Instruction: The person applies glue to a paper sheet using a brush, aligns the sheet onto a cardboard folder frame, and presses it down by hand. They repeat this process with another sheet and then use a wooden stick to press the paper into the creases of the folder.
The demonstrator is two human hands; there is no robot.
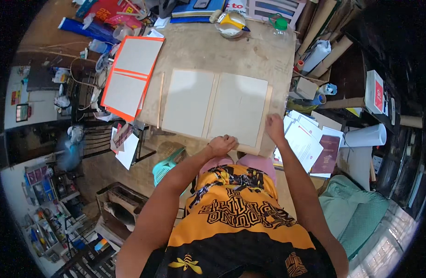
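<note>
Two grey boards with a narrow spine strip between them lie on a tan sheet [216,105] on the worktable [222,48]. My left hand [222,144] presses on the near edge of that sheet, fingers curled down against it. At the sheet's near right corner my right hand [274,127] rests, fingers touching the edge. Neither hand holds a loose thing.
An orange-edged cover with grey boards [128,76] lies at the left of the table. A bowl with a yellow-handled brush [231,23] stands at the far edge. Stacked white papers and a dark red booklet [310,141] sit to the right. A teal basket [165,167] is below the table.
</note>
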